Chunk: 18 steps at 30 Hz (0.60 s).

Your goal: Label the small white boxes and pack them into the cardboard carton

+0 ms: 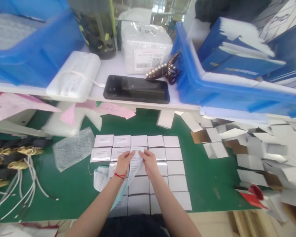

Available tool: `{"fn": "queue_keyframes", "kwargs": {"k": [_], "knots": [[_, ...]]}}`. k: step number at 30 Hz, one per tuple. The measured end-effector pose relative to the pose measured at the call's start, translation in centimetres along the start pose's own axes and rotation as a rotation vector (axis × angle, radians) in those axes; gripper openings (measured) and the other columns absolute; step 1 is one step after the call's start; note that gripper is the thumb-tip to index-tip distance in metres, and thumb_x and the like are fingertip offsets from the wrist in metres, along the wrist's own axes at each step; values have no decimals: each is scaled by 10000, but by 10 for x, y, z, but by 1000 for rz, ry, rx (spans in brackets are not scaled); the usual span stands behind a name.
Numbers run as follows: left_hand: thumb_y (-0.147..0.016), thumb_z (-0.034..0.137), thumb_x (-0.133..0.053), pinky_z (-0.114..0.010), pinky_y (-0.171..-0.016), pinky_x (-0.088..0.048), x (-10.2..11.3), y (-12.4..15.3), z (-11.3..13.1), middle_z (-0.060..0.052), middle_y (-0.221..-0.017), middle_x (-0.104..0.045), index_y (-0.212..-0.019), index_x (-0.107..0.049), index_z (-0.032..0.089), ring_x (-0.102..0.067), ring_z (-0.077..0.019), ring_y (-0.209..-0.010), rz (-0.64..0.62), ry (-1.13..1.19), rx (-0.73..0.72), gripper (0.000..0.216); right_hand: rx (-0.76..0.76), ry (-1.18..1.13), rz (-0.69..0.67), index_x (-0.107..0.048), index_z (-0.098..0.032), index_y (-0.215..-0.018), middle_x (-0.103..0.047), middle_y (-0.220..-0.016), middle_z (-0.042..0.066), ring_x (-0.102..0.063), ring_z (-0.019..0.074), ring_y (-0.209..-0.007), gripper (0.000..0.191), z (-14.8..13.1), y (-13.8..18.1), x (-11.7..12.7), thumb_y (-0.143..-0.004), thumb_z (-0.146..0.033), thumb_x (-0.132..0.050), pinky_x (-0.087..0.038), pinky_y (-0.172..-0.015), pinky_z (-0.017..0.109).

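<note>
Both my hands meet over a grid of small white boxes [171,154] laid in rows on the green mat [207,184]. My left hand [123,163], with a red string at the wrist, and my right hand [148,162] pinch a long strip of white labels [136,164]. The strip's top end lies on a box in the second row. Its tail curls down to the left, under my left forearm. Boxes in the top rows carry printed labels.
A black phone [136,89] and a bead bracelet [162,69] lie on the white shelf. Blue bins [212,89] flank it. Flat unfolded cartons [261,148] pile up at the right, bubble wrap [72,148] and brass-tipped cables [12,158] at the left.
</note>
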<state>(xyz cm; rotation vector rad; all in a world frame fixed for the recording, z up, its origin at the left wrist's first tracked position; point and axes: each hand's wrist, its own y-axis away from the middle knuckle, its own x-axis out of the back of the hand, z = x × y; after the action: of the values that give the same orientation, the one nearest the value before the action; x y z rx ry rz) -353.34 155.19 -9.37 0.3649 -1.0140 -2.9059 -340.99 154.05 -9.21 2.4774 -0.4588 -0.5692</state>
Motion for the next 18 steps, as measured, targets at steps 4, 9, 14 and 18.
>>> {"fn": "queue_keyframes", "kwargs": {"k": [4, 9, 14, 18], "knots": [[-566, 509, -847, -305, -687, -538, -30, -11, 0, -48, -772, -738, -908, -702, 132, -677, -188, -696, -43, 80, -15, 530, 109, 220, -11, -671, -153, -661, -617, -582, -24, -495, 125, -572, 237, -24, -21, 13, -594, -366, -752, -384, -551, 241], [-605, 555, -790, -317, -670, -544, -39, -29, -7, -59, -756, -733, -912, -709, 128, -673, -202, -697, 9, -97, -92, 532, 62, 249, -31, -685, -146, -676, -657, -623, -8, -533, 137, -582, 236, -27, -41, 26, -602, -363, -742, -414, -562, 242], [-587, 569, -772, -226, -505, -409, -21, -57, -13, 33, -519, -575, -603, -611, 160, -546, -132, -552, 88, -266, -111, 440, 27, 211, 89, -668, -157, -605, -634, -558, -17, -536, 141, -554, 239, 0, -58, 24, -545, -362, -774, -413, -536, 245], [-606, 571, -746, -212, -466, -321, -15, -75, -9, 56, -451, -475, -504, -542, 174, -472, -110, -517, 87, -383, -134, 457, -40, 114, 129, -678, -153, -644, -645, -564, 4, -560, 161, -539, 304, 13, -71, 19, -552, -430, -762, -452, -545, 280]]}}
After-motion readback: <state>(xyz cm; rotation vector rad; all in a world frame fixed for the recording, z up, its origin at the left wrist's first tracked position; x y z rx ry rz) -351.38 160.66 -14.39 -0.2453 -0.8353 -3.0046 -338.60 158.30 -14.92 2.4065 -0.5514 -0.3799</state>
